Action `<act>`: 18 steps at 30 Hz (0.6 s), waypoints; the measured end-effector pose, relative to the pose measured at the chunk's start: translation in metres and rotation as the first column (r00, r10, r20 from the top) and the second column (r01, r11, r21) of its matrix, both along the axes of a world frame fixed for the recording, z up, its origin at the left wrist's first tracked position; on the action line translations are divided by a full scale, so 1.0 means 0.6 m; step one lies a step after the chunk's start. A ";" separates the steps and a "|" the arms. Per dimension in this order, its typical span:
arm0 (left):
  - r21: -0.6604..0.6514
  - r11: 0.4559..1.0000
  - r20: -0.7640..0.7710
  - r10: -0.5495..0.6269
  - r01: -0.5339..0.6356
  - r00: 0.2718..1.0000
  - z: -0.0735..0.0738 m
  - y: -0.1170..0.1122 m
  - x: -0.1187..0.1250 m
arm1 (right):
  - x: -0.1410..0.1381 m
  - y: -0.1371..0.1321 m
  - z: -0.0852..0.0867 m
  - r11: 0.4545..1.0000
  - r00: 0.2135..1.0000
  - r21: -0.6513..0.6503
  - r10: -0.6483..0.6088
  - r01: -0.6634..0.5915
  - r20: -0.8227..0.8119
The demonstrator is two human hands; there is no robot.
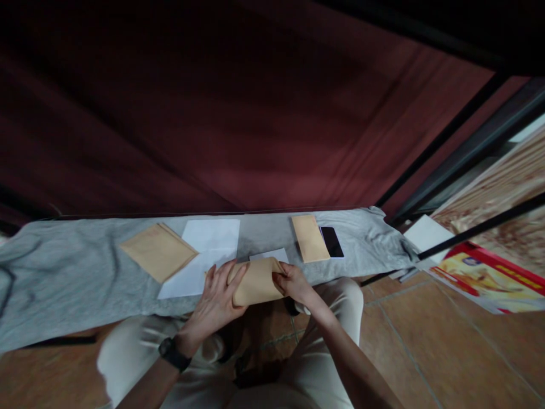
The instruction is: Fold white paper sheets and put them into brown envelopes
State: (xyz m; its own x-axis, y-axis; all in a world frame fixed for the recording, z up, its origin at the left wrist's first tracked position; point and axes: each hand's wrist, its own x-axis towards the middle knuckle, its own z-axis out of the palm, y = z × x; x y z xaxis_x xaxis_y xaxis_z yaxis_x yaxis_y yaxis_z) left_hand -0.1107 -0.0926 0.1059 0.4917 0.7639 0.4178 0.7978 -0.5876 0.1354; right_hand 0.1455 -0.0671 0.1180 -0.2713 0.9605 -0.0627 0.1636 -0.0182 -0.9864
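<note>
A brown paper envelope [258,282] is held between my two hands near the front edge of the cloth-covered surface. My left hand [219,292] grips its left end, thumb along the top face. At the right end, the fingers of my right hand [293,281] are closed on the bulging open mouth; some fingertips are hidden there. Just behind it lies a small white paper [272,255], partly covered by the envelope. White sheets [215,244] rest beyond my left hand, with several brown envelopes [157,253] overlapping them on the left.
Another brown envelope [310,238] lies to the right, beside a dark-screened phone [332,242]. Grey cloth [80,267] covers the narrow surface, with a dark red panel [238,142] behind it. A red and yellow box [489,278] stands at the far right by a black bar.
</note>
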 end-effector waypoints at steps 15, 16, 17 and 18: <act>-0.064 0.998 0.041 -0.017 0.020 0.999 -0.019 -0.009 0.039 | 0.054 -0.042 0.052 0.971 0.960 0.173 0.119 -0.167 0.254; -0.062 0.996 0.035 -0.054 0.057 0.998 -0.017 -0.013 0.043 | 0.058 -0.046 0.051 0.959 0.941 0.157 0.187 -0.237 0.281; -0.065 0.994 0.033 -0.088 0.090 0.996 -0.016 -0.018 0.047 | 0.061 -0.050 0.048 0.947 0.928 0.141 0.242 -0.290 0.283; -0.073 0.990 0.031 -0.117 0.119 0.993 -0.016 -0.023 0.049 | 0.064 -0.055 0.044 0.937 0.920 0.125 0.284 -0.326 0.270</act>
State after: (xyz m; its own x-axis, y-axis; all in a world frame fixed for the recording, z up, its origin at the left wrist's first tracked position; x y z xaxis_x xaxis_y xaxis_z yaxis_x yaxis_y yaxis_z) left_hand -0.0810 -0.1061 0.0962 0.5701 0.7306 0.3758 0.7188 -0.6651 0.2025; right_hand 0.1839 -0.0999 0.1443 -0.5486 0.8360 -0.0135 0.3716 0.2293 -0.8996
